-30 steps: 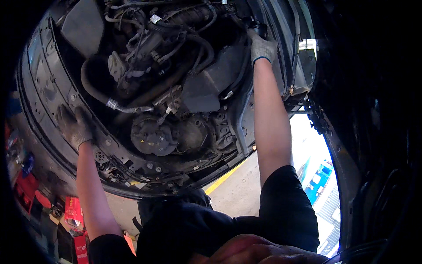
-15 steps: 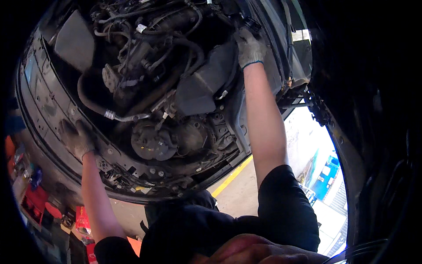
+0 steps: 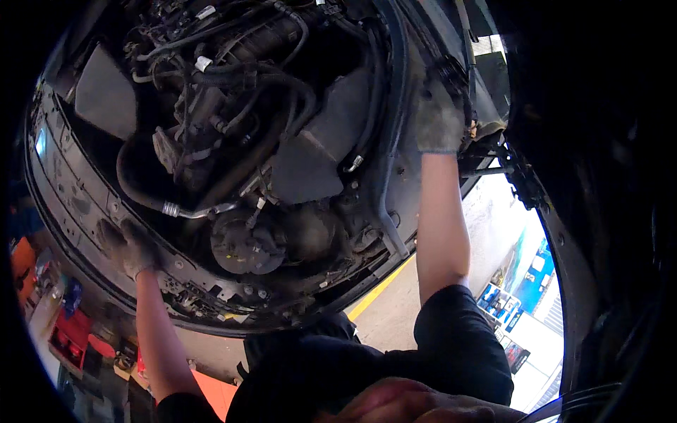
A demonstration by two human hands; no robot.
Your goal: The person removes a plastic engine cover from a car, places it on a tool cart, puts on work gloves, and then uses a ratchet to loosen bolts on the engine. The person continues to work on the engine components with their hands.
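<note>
My left hand (image 3: 127,247), in a dirty grey work glove, lies on the dark painted front panel (image 3: 77,176) of a car's engine bay, its fingers apart. To the right, my right hand (image 3: 438,120) in a similar glove is over the fender edge. Its fingers are curled and partly hidden against a black part (image 3: 448,73), too dark to name. Left of that hand, a rubber seal strip (image 3: 396,141) runs along the bay's side. Between my hands lie a dusty dark cover (image 3: 307,169), a round black unit (image 3: 245,243) and a thick hose (image 3: 130,173).
Hoses and wiring (image 3: 240,77) crowd the engine bay's far part. A dark raised panel (image 3: 592,211) bounds the right side. Red boxes (image 3: 70,331) and clutter stand on the lower left. A yellow line (image 3: 374,299) crosses the floor, and blue-and-white shelving (image 3: 522,289) stands outside.
My right hand has moved right and nearer, from the bay's inner side to the fender edge, the black part shifting with it. My left hand stays on the panel. The view has shifted slightly.
</note>
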